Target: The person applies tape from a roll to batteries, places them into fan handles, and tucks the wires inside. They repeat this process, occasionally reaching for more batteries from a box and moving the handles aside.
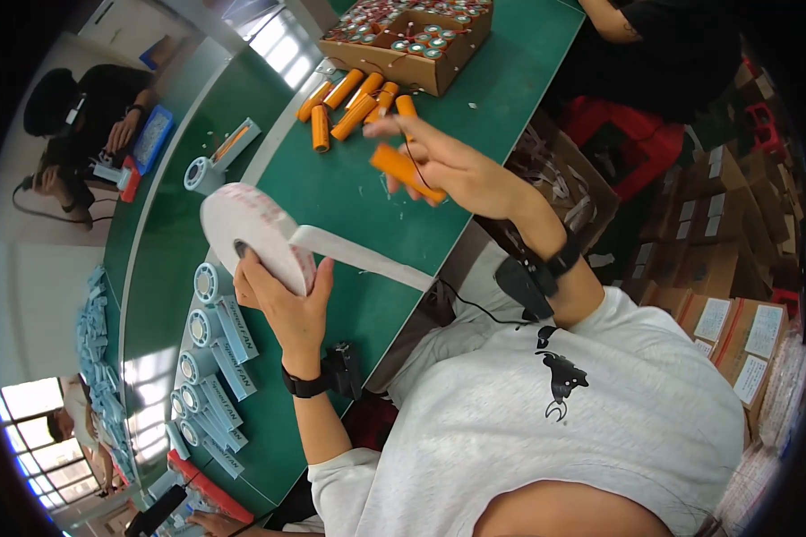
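Note:
My left hand (288, 309) grips a large roll of white double-sided tape (255, 231), fingers at its core and thumb at its rim. A loose strip of tape (363, 254) runs from the roll across the green table to its near edge. My right hand (461, 170), slightly blurred, holds an orange cylindrical battery (407, 172) with a thin dark wire, above the table and clear of the strip. Several more orange batteries (354, 116) lie in a loose group beyond it.
A cardboard box (439, 73) of wired battery cells stands at the far end of the table (309, 170). Several pale blue handheld fan housings (219, 385) line the left. Co-workers sit across and beside me. Stacked cartons (716, 224) stand on the right.

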Tool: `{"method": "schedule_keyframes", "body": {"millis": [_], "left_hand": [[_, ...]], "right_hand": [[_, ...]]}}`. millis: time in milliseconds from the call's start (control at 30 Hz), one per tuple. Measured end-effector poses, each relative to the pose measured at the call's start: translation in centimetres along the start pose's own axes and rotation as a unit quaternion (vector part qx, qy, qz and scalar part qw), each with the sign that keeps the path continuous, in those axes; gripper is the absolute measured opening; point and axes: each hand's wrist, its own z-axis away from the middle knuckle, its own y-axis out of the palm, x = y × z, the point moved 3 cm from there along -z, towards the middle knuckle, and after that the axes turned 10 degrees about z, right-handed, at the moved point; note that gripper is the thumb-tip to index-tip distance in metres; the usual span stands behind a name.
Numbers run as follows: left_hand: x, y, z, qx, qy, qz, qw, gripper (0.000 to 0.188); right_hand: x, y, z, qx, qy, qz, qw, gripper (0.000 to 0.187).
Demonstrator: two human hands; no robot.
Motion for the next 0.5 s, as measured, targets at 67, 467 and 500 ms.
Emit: {"method": "schedule_keyframes", "body": {"millis": [67,467,500], "left_hand": [[0.6,-0.4,-0.2,-0.047,0.005,0.012,0.999,0.084],[3.7,-1.9,1.4,-0.126,-0.049,0.036,0.990,0.089],[3.7,-2.1,1.5,-0.123,-0.055,0.043,0.990,0.089]], "right_hand": [[0.0,0.5,0.8,0.117,0.063,0.033,0.991,0.049],[5.1,5.6,-1.9,0.073,-0.170,0.275,0.944,0.056],[5.4,6.1,-2.5,0.056,-0.126,0.238,0.961,0.055]]}}
